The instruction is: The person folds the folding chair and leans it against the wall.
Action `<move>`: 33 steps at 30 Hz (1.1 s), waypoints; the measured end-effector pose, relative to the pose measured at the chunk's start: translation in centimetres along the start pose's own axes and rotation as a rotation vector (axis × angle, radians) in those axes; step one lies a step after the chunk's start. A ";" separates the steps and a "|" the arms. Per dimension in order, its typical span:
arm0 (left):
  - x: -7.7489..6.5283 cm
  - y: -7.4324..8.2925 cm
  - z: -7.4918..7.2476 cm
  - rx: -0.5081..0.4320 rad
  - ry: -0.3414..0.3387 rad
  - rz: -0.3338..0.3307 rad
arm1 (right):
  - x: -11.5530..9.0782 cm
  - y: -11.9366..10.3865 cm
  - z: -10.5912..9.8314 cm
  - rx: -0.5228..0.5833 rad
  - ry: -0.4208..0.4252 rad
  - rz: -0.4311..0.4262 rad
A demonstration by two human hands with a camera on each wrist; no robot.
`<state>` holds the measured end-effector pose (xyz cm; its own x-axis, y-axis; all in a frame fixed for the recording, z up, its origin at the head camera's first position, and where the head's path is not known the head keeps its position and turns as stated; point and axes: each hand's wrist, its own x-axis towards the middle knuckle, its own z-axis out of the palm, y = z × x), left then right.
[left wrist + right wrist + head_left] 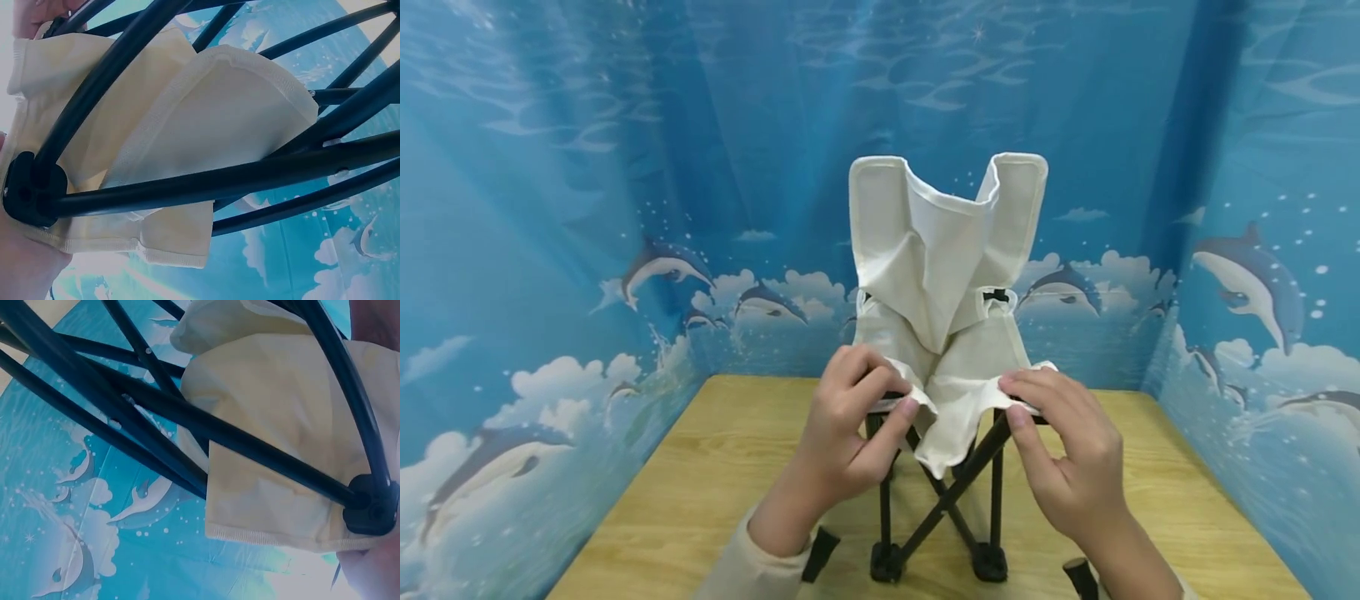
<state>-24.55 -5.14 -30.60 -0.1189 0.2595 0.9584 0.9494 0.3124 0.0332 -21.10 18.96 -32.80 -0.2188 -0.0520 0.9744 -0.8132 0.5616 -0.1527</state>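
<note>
A small folding chair with a white cloth seat [977, 354] and black tube legs [951, 500] stands in the middle of the head view. Its cloth back [951, 225] rises behind, and the front flap sags between the hands. At the left front corner my left hand [846, 421] pinches the cloth edge between thumb and fingers. My right hand [1071, 446] pinches the edge at the right front corner likewise. Seen from below in the wrist views, a black corner joint [34, 190] lies by the left hand, another corner joint [370, 505] by the right.
The chair's feet rest on a wood-grain table [700, 500]. Two black pieces [822, 554], one by each forearm, show near the front. A blue curtain [760, 125] printed with dolphins encloses the table at the back and both sides.
</note>
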 end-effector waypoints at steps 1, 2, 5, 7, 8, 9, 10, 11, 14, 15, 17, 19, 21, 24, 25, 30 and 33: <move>-0.1 0.0 -0.1 -0.001 0.001 0.007 | 0.0 0.1 -0.1 0.007 0.001 0.000; -0.2 -0.1 -0.2 0.003 0.003 0.010 | -0.1 0.2 -0.2 0.012 0.001 -0.001; -0.6 0.0 -0.4 0.037 0.017 0.011 | 0.0 0.4 -0.3 0.025 -0.003 -0.004; -0.9 0.2 -0.5 0.067 0.026 0.002 | 0.0 0.5 -0.3 0.045 -0.001 -0.015; -0.9 0.3 -0.5 0.078 0.029 -0.004 | 0.1 0.5 -0.3 0.059 0.001 -0.021; -1.0 0.4 -0.5 0.086 0.030 -0.011 | 0.1 0.6 -0.3 0.073 0.002 -0.025; -1.0 0.4 -0.5 0.092 0.029 -0.017 | 0.2 0.6 -0.4 0.089 0.002 -0.029; -1.0 0.5 -0.6 0.093 0.025 -0.021 | 0.2 0.6 -0.4 0.104 0.002 -0.033; -1.0 0.5 -0.6 0.074 0.006 -0.031 | 0.3 0.6 -0.5 0.136 -0.005 -0.040; -1.0 0.5 -0.7 0.069 -0.001 -0.031 | 0.3 0.6 -0.6 0.144 -0.007 -0.040; -0.9 0.5 -0.7 0.057 -0.010 -0.028 | 0.4 0.6 -0.6 0.157 -0.009 -0.043; -0.8 0.4 -0.6 0.047 -0.014 -0.023 | 0.5 0.6 -0.6 0.166 -0.007 -0.044; -0.7 0.4 -0.5 0.038 -0.013 -0.016 | 0.5 0.5 -0.6 0.167 0.003 -0.047; -0.5 0.4 -0.4 0.030 -0.006 -0.009 | 0.5 0.4 -0.3 0.152 0.026 -0.052; -0.4 0.5 -0.3 0.029 -0.004 -0.007 | 0.6 0.4 -0.2 0.143 0.034 -0.054; -0.1 0.6 -0.1 0.031 0.000 -0.003 | 0.8 0.2 0.4 0.116 0.069 -0.076; 0.1 0.6 0.2 0.035 0.005 0.000 | 1.0 0.2 0.7 0.115 0.087 -0.085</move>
<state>-23.99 -4.77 -30.53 -0.1177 0.2549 0.9598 0.9386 0.3443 0.0236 -21.80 18.46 -32.01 -0.1036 -0.0209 0.9944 -0.8840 0.4601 -0.0825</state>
